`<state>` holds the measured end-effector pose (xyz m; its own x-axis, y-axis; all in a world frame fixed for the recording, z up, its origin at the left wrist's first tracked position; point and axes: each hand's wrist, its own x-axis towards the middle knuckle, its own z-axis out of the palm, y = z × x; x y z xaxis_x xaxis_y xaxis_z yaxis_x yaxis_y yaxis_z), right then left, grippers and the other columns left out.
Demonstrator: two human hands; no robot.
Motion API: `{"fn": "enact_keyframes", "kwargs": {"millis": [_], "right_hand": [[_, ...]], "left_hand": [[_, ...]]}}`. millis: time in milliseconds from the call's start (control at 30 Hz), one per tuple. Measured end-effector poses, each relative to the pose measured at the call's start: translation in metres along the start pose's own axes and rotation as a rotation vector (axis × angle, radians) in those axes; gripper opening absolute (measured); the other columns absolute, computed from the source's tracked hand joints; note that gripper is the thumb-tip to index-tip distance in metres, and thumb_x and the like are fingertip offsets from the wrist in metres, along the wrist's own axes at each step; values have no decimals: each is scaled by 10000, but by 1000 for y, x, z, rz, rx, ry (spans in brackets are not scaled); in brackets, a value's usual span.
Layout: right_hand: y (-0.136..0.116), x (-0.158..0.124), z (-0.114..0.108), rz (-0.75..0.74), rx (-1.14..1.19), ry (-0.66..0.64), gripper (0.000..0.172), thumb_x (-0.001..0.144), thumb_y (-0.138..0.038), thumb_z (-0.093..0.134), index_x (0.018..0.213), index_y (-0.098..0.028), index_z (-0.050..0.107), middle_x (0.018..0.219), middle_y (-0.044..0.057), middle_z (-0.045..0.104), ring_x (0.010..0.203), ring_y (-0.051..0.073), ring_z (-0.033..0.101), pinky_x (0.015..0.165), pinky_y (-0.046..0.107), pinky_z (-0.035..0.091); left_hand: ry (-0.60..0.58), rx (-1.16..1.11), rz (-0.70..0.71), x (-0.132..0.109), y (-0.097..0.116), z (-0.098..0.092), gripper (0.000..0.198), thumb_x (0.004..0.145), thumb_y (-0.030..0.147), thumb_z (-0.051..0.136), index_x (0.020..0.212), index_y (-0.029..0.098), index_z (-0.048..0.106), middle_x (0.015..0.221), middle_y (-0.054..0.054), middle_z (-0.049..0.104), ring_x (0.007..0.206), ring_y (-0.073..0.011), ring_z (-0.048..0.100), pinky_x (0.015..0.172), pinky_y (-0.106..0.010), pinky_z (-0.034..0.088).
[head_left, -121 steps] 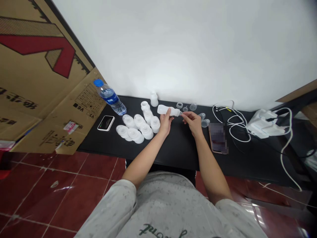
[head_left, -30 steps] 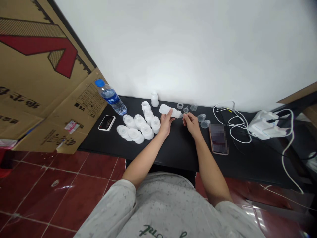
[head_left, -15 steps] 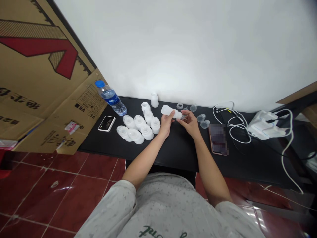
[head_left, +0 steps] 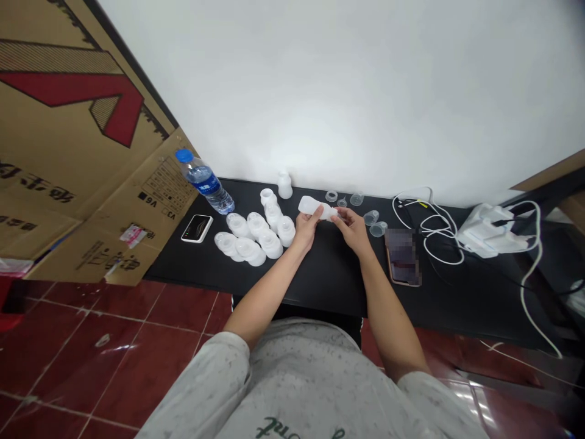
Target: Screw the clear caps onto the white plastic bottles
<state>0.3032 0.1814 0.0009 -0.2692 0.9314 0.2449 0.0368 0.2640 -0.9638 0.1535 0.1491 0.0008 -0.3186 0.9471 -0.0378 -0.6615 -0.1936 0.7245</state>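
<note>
My left hand (head_left: pixel 307 227) is closed around the body of a white plastic bottle (head_left: pixel 309 206), which it holds tilted on its side above the black table. At the bottle's neck end, the fingers of my right hand (head_left: pixel 351 227) are pinched together. Whether a small part sits between these fingers is hidden. Just beyond my hands lie a clear ring (head_left: pixel 331 196), a small clear piece (head_left: pixel 342 202) and a clear cap (head_left: pixel 356 199). Two more clear caps (head_left: pixel 378 228) rest to the right of my right hand. Several white bottles (head_left: pixel 258 225) stand grouped left of my left hand.
A single white bottle (head_left: pixel 284 185) stands near the wall. Farther left are a water bottle (head_left: pixel 208 185), a white-edged device (head_left: pixel 197 228) and a large cardboard box (head_left: pixel 105 207). On the right lie a phone (head_left: pixel 403 259), white cables (head_left: pixel 441 235) and white adapters (head_left: pixel 489 230).
My right hand's fingers have closed in on the bottle's neck end, and the clear material seen beside them no longer shows there. My left hand keeps its hold on the bottle.
</note>
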Motion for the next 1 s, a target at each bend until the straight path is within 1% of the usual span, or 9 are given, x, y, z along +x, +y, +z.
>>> {"fn": "enact_keyframes", "kwargs": {"millis": [100, 200, 267, 400, 500, 600, 700, 867, 1000], "right_hand": [[-2, 1, 2, 21, 72, 27, 530, 820, -628, 869, 1170, -245, 761, 1144, 73, 797, 939, 248, 731, 805, 377, 632], [-4, 2, 3, 35, 129, 103, 578, 806, -582, 888, 1270, -273, 736, 1122, 52, 768, 791, 191, 666, 631, 310, 577], [-6, 2, 1, 38, 192, 141, 635, 801, -557, 892, 1348, -306, 691, 1116, 41, 744, 789, 182, 649, 588, 284, 543], [-11, 4, -5, 41, 322, 189, 703, 794, -544, 886, 1414, -360, 612, 1180, 37, 720, 868, 191, 670, 588, 264, 528], [-14, 4, -9, 63, 409, 181, 709, 791, -545, 888, 1409, -351, 600, 1160, 31, 745, 761, 156, 645, 563, 253, 503], [-16, 3, -11, 111, 437, 143, 707, 801, -575, 871, 1403, -319, 601, 1114, 38, 770, 704, 150, 633, 543, 254, 487], [-18, 2, -12, 137, 458, 160, 686, 750, -559, 917, 1315, -288, 636, 1068, 46, 776, 767, 183, 689, 565, 262, 519], [-18, 3, -9, 108, 480, 260, 644, 627, -558, 995, 1078, -277, 631, 998, 32, 768, 875, 231, 742, 673, 306, 594], [-16, 4, -8, 26, 324, 281, 617, 714, -616, 928, 1104, -287, 581, 940, 22, 760, 819, 228, 711, 700, 338, 578]], "left_hand": [[3, 7, -4, -3, 1, 4, 542, 665, 468, 1020, 1015, 177, 724, 1041, -67, 801, 1076, -242, 761, 972, -364, 561], [38, 13, 36, -8, 2, 7, 614, 645, 414, 1037, 1100, 227, 671, 1073, -27, 786, 1046, -219, 764, 938, -362, 594], [40, 33, 66, -11, 3, 7, 625, 655, 393, 1035, 1121, 252, 642, 1089, -4, 773, 1042, -205, 761, 928, -363, 615], [-32, 146, -11, -12, 2, 5, 561, 667, 467, 1015, 1040, 221, 676, 1060, -30, 759, 946, -211, 772, 843, -366, 641], [-120, 290, -70, -13, 0, 3, 555, 645, 508, 1012, 1018, 205, 735, 972, -41, 762, 827, -214, 761, 763, -361, 627], [-253, 478, -11, -17, -2, 3, 472, 691, 500, 984, 1005, 204, 793, 945, -48, 778, 862, -233, 742, 813, -364, 606], [-354, 649, 74, -22, -2, 3, 411, 785, 473, 921, 1092, 217, 823, 965, -49, 798, 903, -262, 733, 871, -385, 588], [-358, 756, 157, -31, 2, 8, 480, 813, 400, 898, 1260, 250, 811, 1068, -48, 823, 966, -296, 750, 929, -417, 583], [-271, 701, 204, -34, 5, 10, 488, 760, 356, 944, 1228, 289, 822, 1152, -60, 817, 1089, -326, 744, 1030, -435, 551]]}}
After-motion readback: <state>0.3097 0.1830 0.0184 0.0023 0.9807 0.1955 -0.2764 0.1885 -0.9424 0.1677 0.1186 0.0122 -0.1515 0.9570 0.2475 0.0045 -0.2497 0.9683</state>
